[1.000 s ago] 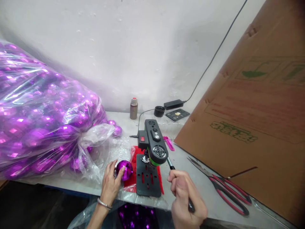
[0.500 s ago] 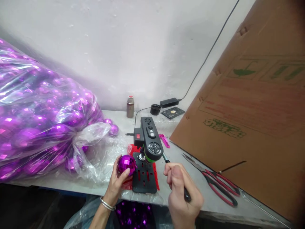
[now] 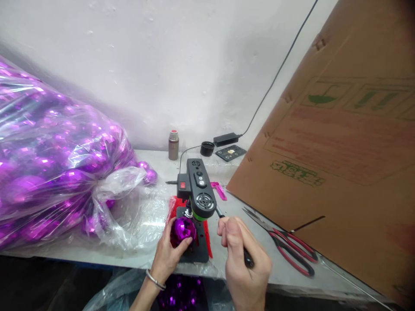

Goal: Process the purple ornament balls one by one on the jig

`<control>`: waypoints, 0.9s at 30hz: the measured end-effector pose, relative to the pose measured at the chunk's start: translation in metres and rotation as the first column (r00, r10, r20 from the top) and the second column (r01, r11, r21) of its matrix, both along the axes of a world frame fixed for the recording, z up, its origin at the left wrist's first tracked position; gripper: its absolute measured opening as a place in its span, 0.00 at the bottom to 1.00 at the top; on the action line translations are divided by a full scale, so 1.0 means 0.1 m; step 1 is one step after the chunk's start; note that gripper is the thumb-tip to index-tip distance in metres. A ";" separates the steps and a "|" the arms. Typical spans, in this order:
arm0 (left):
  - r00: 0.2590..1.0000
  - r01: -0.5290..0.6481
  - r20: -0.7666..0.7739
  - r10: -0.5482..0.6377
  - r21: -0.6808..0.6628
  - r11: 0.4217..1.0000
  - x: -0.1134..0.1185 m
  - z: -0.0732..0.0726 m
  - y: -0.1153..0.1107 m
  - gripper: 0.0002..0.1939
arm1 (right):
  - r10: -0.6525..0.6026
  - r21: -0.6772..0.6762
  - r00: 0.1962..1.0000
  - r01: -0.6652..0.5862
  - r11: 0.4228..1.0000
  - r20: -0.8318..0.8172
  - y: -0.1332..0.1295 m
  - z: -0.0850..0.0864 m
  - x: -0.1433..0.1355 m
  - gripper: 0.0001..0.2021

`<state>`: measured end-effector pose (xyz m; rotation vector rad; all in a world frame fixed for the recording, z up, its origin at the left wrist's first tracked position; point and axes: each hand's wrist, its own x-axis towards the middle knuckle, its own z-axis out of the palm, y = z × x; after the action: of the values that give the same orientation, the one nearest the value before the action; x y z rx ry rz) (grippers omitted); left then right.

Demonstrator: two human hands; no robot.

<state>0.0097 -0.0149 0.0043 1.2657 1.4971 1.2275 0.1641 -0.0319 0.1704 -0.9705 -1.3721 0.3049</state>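
My left hand (image 3: 169, 248) is closed round a shiny purple mirrored ball (image 3: 184, 229), fingers behind it and thumb on its near side. The ball is just over the black slotted base (image 3: 201, 248) of a small bench drill press, close to the chuck (image 3: 187, 212). I cannot tell whether ball and base touch. Above stands the black drill head (image 3: 201, 190) with a red switch. My right hand (image 3: 244, 255) grips the black-handled lever (image 3: 248, 258) at the machine's right side. Red material (image 3: 208, 237) lies under the base.
A big clear bag of purple balls (image 3: 65, 172) fills the left. Red-and-black scissors (image 3: 285, 246) lie on the right before a cardboard box (image 3: 324, 142). A flask (image 3: 173, 146), black cup (image 3: 207, 149), power adapter (image 3: 226, 138) and pink piece (image 3: 219, 191) sit behind. More purple balls (image 3: 181, 293) are below the table edge.
My left hand has carried the ball rightward, from beside the base to over it near the chuck. My right hand keeps its grip on the lever. The whole view has shifted slightly.
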 end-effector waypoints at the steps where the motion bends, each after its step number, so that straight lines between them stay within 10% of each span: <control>1: 0.998 0.017 -0.064 -0.015 0.027 0.999 0.01 0.00 0.00 0.40 | 0.001 -0.001 1.000 -0.001 1.000 0.000 0.00 0.00 0.00 0.20; 8: 0.961 0.111 -0.271 -0.049 0.219 0.970 0.15 -0.04 0.01 0.36 | 0.009 0.019 1.000 -0.009 1.000 0.006 -0.01 -0.02 0.01 0.19; 16: 0.973 0.153 -0.185 -0.134 0.091 0.984 0.26 -0.06 0.12 0.40 | 0.020 0.052 0.999 -0.021 0.998 0.027 -0.02 -0.03 0.02 0.17; 27: 0.971 0.128 -0.217 -0.101 0.118 0.985 0.31 -0.17 0.13 0.38 | 0.020 0.213 0.999 -0.008 0.977 -0.051 -0.01 -0.66 0.02 0.16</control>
<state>0.0406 -0.0019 -0.0129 1.5900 1.4859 1.1606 0.1661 -0.0327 0.1048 -0.7708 -1.3343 0.1882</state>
